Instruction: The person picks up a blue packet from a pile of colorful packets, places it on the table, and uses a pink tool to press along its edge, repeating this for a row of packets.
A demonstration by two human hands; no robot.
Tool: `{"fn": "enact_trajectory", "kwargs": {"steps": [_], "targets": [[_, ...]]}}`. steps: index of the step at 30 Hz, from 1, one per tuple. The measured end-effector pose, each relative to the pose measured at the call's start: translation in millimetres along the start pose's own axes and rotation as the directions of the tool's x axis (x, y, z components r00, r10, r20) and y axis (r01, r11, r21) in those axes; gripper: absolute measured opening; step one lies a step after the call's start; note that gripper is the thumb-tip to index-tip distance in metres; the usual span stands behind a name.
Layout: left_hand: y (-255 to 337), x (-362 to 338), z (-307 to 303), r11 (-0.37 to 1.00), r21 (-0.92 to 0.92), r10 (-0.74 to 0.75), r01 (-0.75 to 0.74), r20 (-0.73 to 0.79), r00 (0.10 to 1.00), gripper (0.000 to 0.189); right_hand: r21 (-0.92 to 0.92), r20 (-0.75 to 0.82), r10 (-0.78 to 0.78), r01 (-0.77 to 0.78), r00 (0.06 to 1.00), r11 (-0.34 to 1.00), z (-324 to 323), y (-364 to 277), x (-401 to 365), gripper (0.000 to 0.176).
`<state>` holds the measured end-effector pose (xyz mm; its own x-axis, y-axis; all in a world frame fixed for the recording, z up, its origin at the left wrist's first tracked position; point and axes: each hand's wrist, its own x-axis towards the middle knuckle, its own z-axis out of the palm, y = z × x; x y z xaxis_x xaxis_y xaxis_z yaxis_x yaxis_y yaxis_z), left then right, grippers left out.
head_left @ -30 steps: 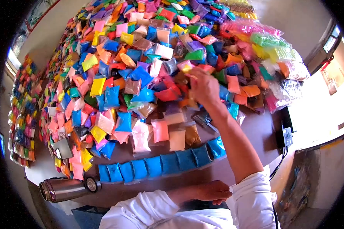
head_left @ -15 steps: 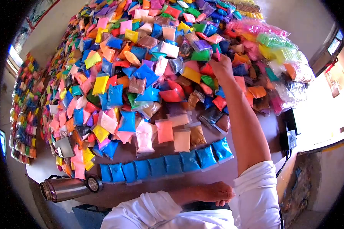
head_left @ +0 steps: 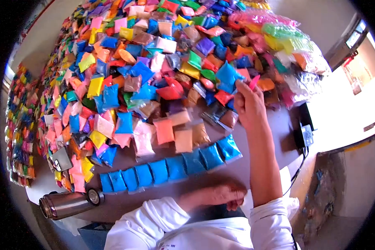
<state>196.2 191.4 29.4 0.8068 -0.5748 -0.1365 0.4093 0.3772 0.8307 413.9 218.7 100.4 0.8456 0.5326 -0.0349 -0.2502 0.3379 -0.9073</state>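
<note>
A blue packet (head_left: 229, 78) is pinched at the fingertips of my right hand (head_left: 251, 104), which reaches over the near right side of the heap. A small pink pointed thing (head_left: 254, 82) sticks up at the same fingers. My left hand (head_left: 227, 195) is curled in a loose fist near the front edge of the table, with nothing showing out of it. Between that hand and the heap runs a row of several blue packets (head_left: 157, 171), laid side by side. Just behind the row lie a salmon packet (head_left: 164, 131) and a beige packet (head_left: 183, 140).
A big heap of small colourful packets (head_left: 141, 73) covers most of the table (head_left: 275, 143). Clear bags (head_left: 300, 85) lie along its right side. A steel flask (head_left: 66, 205) lies at front left, below a grey phone-like device (head_left: 61, 159). A cabled box (head_left: 306, 135) sits at the right edge.
My right hand has come back toward me from the heap, and a blue packet now shows in its fingers. My left hand has shifted slightly left. The whole view has moved a little.
</note>
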Motion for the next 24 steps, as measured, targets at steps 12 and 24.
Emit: {"fn": "enact_trajectory", "kwargs": {"steps": [12,24], "targets": [[1.6,-7.4,-0.2,0.976,-0.215,-0.019,-0.020,-0.179,0.984,0.044,0.131,-0.326,0.212,-0.178,0.921,0.975,-59.4,0.7,-213.1,0.016],[11.4,-6.9,8.1,0.998,0.035,0.066,-0.060,-0.219,0.974,0.031,0.099,-0.085,0.211,-0.203,0.974,0.974,-76.6,3.9,-224.8,0.021]]}}
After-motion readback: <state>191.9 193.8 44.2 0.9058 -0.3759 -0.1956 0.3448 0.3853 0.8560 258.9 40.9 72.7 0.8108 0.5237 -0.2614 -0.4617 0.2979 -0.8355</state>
